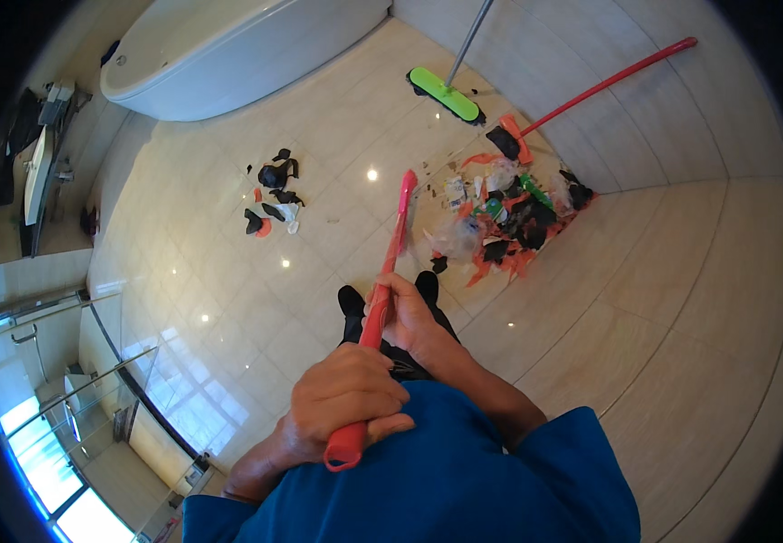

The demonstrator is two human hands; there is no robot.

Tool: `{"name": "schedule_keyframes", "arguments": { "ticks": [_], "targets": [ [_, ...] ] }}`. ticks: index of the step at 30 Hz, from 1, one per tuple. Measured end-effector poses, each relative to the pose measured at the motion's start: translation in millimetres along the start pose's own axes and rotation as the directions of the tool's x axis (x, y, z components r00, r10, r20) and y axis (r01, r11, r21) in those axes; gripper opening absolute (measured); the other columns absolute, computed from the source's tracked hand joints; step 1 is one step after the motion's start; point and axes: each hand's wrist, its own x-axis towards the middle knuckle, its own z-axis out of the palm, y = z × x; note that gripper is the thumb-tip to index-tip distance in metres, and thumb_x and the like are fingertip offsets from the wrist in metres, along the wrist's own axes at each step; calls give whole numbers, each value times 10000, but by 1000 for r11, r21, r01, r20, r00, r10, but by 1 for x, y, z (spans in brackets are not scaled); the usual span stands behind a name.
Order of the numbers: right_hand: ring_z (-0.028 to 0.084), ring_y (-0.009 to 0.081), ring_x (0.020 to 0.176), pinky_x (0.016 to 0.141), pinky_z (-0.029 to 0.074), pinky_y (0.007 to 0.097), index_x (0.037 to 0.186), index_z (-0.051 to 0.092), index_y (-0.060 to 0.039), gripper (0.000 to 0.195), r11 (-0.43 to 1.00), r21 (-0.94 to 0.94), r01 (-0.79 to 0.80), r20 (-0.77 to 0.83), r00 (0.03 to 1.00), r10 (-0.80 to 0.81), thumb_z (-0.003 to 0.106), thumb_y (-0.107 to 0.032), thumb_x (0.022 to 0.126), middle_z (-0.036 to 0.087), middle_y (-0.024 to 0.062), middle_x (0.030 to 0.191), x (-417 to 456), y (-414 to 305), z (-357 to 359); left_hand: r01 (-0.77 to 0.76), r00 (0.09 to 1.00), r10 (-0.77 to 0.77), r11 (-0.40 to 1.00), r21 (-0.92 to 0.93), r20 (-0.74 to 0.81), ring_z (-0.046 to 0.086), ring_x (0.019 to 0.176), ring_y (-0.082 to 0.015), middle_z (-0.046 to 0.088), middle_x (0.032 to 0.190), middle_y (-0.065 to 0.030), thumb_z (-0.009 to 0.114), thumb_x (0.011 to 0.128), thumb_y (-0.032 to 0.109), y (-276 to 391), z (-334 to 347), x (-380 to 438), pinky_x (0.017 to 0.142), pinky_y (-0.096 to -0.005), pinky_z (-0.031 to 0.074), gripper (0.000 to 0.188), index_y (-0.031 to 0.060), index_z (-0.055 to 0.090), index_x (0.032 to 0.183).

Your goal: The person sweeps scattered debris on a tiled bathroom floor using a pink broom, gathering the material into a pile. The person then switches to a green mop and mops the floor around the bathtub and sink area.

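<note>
Both my hands grip a long red handle (pixel 374 319) that slopes away from me over the tiled floor. My left hand (pixel 349 394) is closed around it near its lower end, close to my blue shirt. Farther along the shaft, my right hand (pixel 402 309) wraps it. At the far end is a narrow pink head (pixel 406 203), seen edge-on near the floor. Right of that head lies a heap of litter (pixel 520 217) in the corner: black pieces, orange-red scraps, clear plastic and green wrappers. A smaller group of black, orange and white scraps (pixel 276 197) lies to the left.
A green-headed broom (pixel 447 95) stands by the wall at the top. Another red-handled tool (pixel 609 81) leans on the wall, its head at the heap. A white bathtub (pixel 228 68) is at upper left; a glass shower partition (pixel 140 394) is at lower left.
</note>
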Motion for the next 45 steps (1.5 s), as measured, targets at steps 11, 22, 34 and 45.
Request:
{"name": "schedule_keyframes", "arguments": {
  "ticks": [11, 22, 34, 45],
  "targets": [
    [512, 186, 574, 560, 432, 345, 705, 519, -108, 166, 981, -23, 190, -258, 947, -190, 620, -226, 767, 536, 43, 647, -27, -50, -75, 38, 999, -36, 985, -170, 15, 631, 766, -232, 654, 793, -105, 716, 778, 148, -35, 48, 10, 815, -436, 485, 151, 35, 615, 780],
    [468, 168, 514, 489, 367, 310, 656, 479, -132, 230, 934, -129, 332, -156, 924, -350, 563, -247, 836, 508, 33, 570, -65, -70, -65, 65, 991, -94, 960, -272, -96, 641, 850, -283, 652, 877, -175, 705, 755, 63, -37, 49, 4, 891, -488, 451, 139, -2, 589, 794],
    [468, 133, 502, 494, 352, 302, 661, 496, -161, 278, 972, -176, 155, -12, 987, -160, 605, -335, 848, 535, 6, 594, -28, -41, -11, -49, 973, 54, 998, 32, -224, 634, 775, -275, 654, 800, -147, 741, 741, 146, -16, 28, 2, 759, -420, 499, 201, 14, 600, 798],
    [440, 149, 440, 460, 345, 302, 599, 495, -131, 345, 924, -268, 273, -188, 926, -328, 603, -345, 847, 478, 19, 504, 4, -101, -90, 237, 939, -260, 963, -127, -223, 590, 1018, -268, 610, 1080, -178, 711, 767, 78, -74, 80, -4, 859, -344, 463, 180, -9, 610, 887]
  ]
}}
